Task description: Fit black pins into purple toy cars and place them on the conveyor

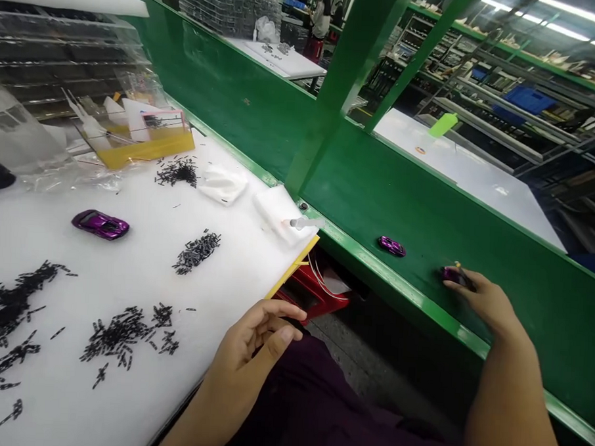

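Note:
My right hand (489, 300) reaches over the green conveyor belt (426, 215), its fingers closed on a small purple toy car (450, 276). A thin dark item with a yellowish tip shows by those fingers; I cannot make out what it is. A second purple toy car (392, 246) sits on the belt to the left of that hand. My left hand (252, 352) hovers by the edge of the white work table, fingers loosely curved and apart, holding nothing. On the table, a third purple toy car (101, 224) stands among piles of small black parts (120, 333).
A yellow-edged tray (143, 150) with tools and clear plastic bags lies at the table's back left, near stacked clear trays (62, 61). A green post (327, 106) rises beside the belt. Beyond it are a white table (477, 178) with a green bottle (444, 124) and a person.

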`<state>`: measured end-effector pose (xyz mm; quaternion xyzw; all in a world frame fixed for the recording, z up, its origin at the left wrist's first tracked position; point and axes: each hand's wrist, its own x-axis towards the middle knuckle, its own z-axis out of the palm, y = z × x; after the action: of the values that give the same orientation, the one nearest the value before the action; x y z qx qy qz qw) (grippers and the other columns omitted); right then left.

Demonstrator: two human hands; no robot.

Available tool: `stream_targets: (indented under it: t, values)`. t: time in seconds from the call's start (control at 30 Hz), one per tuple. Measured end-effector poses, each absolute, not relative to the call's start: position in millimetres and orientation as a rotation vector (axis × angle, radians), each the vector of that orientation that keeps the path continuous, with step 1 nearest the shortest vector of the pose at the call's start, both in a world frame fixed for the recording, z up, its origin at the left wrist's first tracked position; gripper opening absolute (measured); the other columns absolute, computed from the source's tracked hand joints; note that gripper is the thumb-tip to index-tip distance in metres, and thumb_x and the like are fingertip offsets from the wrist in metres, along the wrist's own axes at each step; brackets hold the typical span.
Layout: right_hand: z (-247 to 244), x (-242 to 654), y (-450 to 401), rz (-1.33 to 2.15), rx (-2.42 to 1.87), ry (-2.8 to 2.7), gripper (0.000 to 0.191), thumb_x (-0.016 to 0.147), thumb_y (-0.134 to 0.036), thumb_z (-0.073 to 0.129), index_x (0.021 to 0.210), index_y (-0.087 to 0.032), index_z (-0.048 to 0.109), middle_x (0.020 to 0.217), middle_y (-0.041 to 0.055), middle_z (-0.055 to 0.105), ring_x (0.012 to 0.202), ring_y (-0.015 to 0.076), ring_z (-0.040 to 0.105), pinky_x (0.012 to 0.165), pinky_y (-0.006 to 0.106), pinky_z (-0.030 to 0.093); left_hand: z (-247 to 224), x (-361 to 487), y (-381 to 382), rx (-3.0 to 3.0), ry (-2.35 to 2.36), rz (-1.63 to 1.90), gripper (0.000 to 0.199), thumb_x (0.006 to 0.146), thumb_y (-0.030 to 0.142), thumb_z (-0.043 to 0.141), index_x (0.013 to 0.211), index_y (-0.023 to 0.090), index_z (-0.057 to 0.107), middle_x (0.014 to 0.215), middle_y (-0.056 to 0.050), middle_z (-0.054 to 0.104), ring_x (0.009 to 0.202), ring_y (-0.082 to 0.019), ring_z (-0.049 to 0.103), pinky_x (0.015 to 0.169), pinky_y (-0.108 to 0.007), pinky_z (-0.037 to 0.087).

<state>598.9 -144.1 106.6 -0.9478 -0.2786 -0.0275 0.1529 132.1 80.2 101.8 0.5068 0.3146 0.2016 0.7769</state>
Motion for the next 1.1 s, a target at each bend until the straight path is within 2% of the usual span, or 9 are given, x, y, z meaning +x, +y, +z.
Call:
stream_targets:
  t: [0.1,0.2,0.27,0.37,0.47,0.53,0.63,0.73,1.1]
  values:
    - [117.1,531.8,-113.4,0.248,-2.469,-0.947,0.044,0.097,-0.065,0.074,0.119,-0.026,0.077,0.12,0.0094,0.078,0.111,0.0301,0.074,0.098,0.044,0.061,96.0,135.7,77.1,1.189,0.696,0.422,0.031,0.101,0.045,0.077,0.128,0.03,0.08,0.106,-0.006,0.081,0.096,-0.021,0.074,0.089,-0.029,0.062]
    - [122.0,435.0,-68.1,0.695,-2.08,-1.227,0.067,0.088,-0.081,0.076,0.128,-0.028,0.076,0.116,0.0079,0.081,0.1,0.0275,0.078,0.086,0.039,0.064,97.0,142.4,72.8,1.241,0.683,0.462,0.052,0.092,0.045,0.089,0.141,0.035,0.076,0.129,-0.007,0.08,0.093,-0.02,0.075,0.081,-0.028,0.064]
    - [121.1,378.5,-38.2,0.896,-1.841,-1.359,0.078,0.081,-0.092,0.073,0.122,-0.026,0.075,0.107,0.0063,0.082,0.091,0.0226,0.078,0.076,0.033,0.063,100.5,145.8,69.8,1.225,0.685,0.491,0.048,0.088,0.043,0.092,0.133,0.034,0.081,0.133,-0.007,0.08,0.091,-0.019,0.077,0.078,-0.027,0.065]
    - [117.4,349.0,-12.4,0.901,-1.744,-1.418,0.07,0.082,-0.092,0.072,0.107,-0.027,0.079,0.091,0.0014,0.079,0.078,0.0177,0.073,0.073,0.03,0.06,102.6,142.8,68.1,1.129,0.82,0.593,0.022,0.086,0.041,0.093,0.104,0.029,0.088,0.106,-0.003,0.085,0.071,-0.015,0.074,0.069,-0.023,0.064]
    - [113.8,402.3,-19.7,0.552,-1.996,-1.22,0.057,0.093,-0.082,0.068,0.101,-0.027,0.08,0.109,0.0056,0.08,0.1,0.024,0.075,0.095,0.038,0.06,97.4,129.8,72.6,1.081,0.999,0.81,0.022,0.082,0.039,0.096,0.097,0.027,0.087,0.1,-0.001,0.086,0.058,-0.011,0.069,0.058,-0.019,0.063]
    - [111.1,466.0,-39.5,0.213,-2.249,-0.937,0.048,0.102,-0.071,0.066,0.101,-0.023,0.077,0.115,0.01,0.078,0.113,0.0284,0.071,0.107,0.046,0.055,93.1,120.4,77.8,1.124,1.099,0.953,0.024,0.079,0.035,0.099,0.097,0.025,0.086,0.097,0.0,0.086,0.058,-0.012,0.072,0.059,-0.017,0.065]
    - [103.0,556.1,-76.9,-0.052,-2.557,-0.528,0.034,0.105,-0.052,0.071,0.11,-0.018,0.073,0.119,0.0082,0.075,0.113,0.0254,0.071,0.106,0.05,0.057,91.7,113.2,83.1,1.139,1.207,1.138,0.02,0.082,0.029,0.097,0.096,0.023,0.083,0.098,0.003,0.085,0.059,-0.008,0.073,0.064,-0.012,0.065]
    - [87.4,607.2,-105.6,-0.096,-2.758,-0.27,0.031,0.105,-0.047,0.073,0.114,-0.017,0.073,0.119,0.0073,0.075,0.109,0.0235,0.073,0.101,0.047,0.062,94.1,113.7,83.3,1.113,1.201,1.197,0.018,0.085,0.024,0.095,0.096,0.022,0.082,0.1,0.004,0.084,0.059,-0.006,0.071,0.065,-0.01,0.064]
    - [52.3,646.8,-136.0,-0.089,-2.957,-0.335,0.031,0.106,-0.043,0.074,0.124,-0.018,0.071,0.126,0.0083,0.073,0.109,0.0236,0.073,0.096,0.044,0.064,68.7,103.7,95.2,1.153,1.161,1.26,0.02,0.076,0.024,0.101,0.089,0.02,0.085,0.094,0.002,0.085,0.061,-0.013,0.075,0.053,-0.019,0.065]
